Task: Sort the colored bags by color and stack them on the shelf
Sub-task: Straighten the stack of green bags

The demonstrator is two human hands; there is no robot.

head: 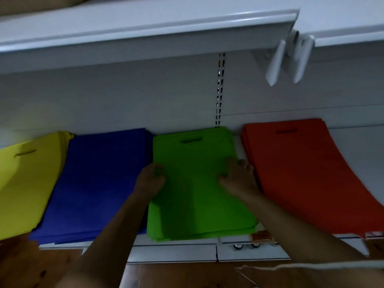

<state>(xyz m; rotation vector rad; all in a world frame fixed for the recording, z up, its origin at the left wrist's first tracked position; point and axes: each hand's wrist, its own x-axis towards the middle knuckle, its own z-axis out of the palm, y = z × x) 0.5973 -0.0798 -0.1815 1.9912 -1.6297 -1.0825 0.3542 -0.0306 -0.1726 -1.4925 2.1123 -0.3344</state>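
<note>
Four stacks of flat bags lie side by side on the white shelf (174,252): yellow bags (25,183) at the left, then blue bags (99,183), green bags (197,208) and red bags (307,179) at the right. My left hand (150,179) grips the left edge of the green stack, fingers curled over it. On the right half of the same stack rests my right hand (239,175), fingers spread flat near the stack's right edge, thumb on the cloth.
An upper white shelf (145,34) overhangs the bags, with two white brackets (288,59) hanging at its right end. A slotted upright (220,90) runs down the back panel. Wooden floor (31,267) shows below the shelf front.
</note>
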